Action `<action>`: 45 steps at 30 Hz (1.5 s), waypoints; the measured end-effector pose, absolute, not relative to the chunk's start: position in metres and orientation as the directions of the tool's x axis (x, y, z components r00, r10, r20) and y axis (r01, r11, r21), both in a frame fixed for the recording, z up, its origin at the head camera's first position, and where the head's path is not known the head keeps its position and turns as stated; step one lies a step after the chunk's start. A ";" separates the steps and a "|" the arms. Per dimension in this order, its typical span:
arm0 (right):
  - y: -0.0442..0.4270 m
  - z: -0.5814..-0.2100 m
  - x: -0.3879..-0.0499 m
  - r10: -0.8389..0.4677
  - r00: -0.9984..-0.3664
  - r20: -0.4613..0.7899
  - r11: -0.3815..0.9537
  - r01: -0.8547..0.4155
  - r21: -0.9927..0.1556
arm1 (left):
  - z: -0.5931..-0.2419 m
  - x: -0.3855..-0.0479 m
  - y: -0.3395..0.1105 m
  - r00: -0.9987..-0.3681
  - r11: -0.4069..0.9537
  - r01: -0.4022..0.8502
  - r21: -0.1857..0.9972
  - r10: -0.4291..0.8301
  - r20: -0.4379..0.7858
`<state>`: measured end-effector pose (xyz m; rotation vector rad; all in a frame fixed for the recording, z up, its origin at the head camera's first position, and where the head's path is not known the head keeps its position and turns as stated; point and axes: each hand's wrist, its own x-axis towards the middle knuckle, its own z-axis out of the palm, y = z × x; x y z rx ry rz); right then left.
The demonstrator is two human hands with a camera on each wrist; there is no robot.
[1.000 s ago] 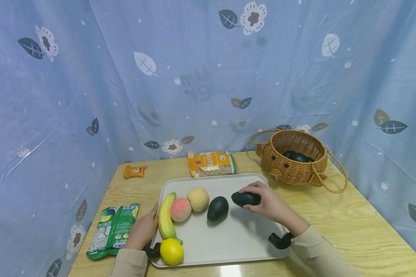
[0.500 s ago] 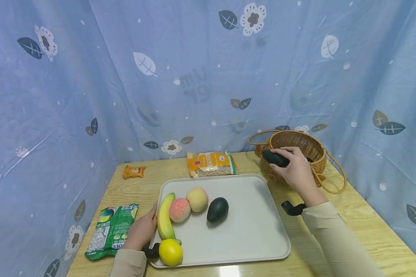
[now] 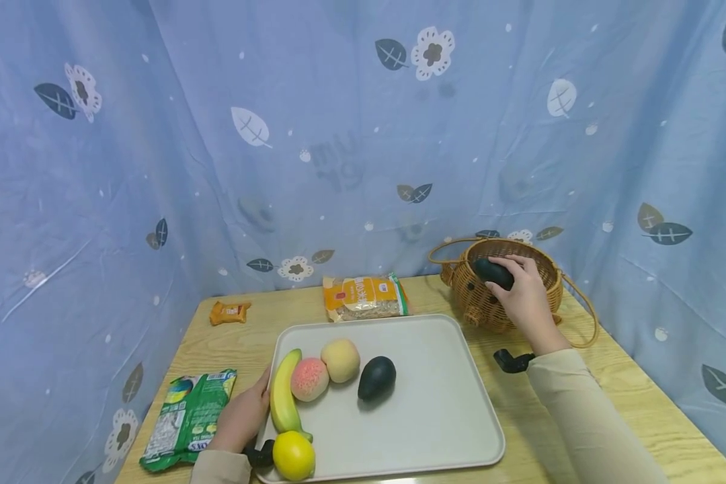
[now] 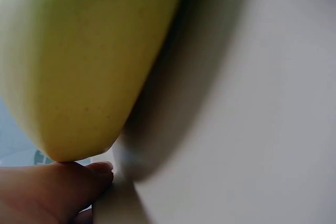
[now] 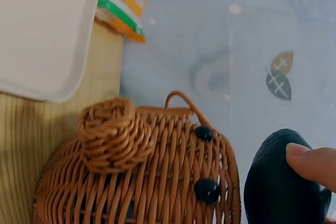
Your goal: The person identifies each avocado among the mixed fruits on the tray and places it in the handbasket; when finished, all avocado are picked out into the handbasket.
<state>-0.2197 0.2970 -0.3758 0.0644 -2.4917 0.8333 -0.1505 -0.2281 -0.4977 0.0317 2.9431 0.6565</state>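
Observation:
My right hand point(image 3: 523, 296) holds a dark avocado point(image 3: 493, 273) over the near side of the pig-shaped wicker basket point(image 3: 480, 306). In the right wrist view a thumb presses on the avocado point(image 5: 283, 182), beside the basket's woven front point(image 5: 157, 177). My left hand point(image 3: 242, 413) grips the left edge of the white tray point(image 3: 435, 403), next to a banana point(image 3: 284, 396). Inside the tray a pink peach point(image 3: 310, 379), a pale yellow peach point(image 3: 341, 360), a lemon point(image 3: 294, 456) and another avocado point(image 3: 377, 378) lie on the left half and near the middle.
Behind the tray lies an orange bag of grains point(image 3: 366, 298). A small orange packet point(image 3: 230, 312) sits at the back left, and a green snack bag point(image 3: 190, 420) left of my left hand. Blue patterned curtain point(image 3: 314, 168) encloses the wooden table point(image 3: 248, 343).
My right hand has carried the avocado from above the tray's right side back and right to the basket. The left hand keeps its place at the tray. The view has tilted slightly upward.

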 end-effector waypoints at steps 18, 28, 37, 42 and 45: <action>0.299 -0.384 -0.220 0.130 -0.831 0.541 0.805 -0.230 -0.547 | -0.498 -0.147 -0.227 -0.993 0.911 -0.009 0.413 0.042 -0.113; 0.218 -0.407 -0.196 -0.252 -0.794 0.554 0.732 -0.531 -0.427 | -0.498 -0.145 -0.228 -0.997 0.917 0.030 0.397 0.058 -0.057; 0.164 -0.430 -0.180 -0.449 -0.821 0.352 0.607 -0.570 -0.554 | -0.496 -0.145 -0.223 -0.996 0.908 0.029 0.418 0.059 -0.060; 0.143 -0.440 -0.175 -0.541 -0.793 0.281 0.593 -0.596 -0.541 | -0.497 -0.145 -0.225 -0.996 0.914 0.028 0.404 0.059 -0.064; 0.132 -0.448 -0.173 -0.581 -0.782 0.225 0.595 -0.596 -0.538 | -0.497 -0.146 -0.226 -0.996 0.915 0.022 0.404 0.054 -0.068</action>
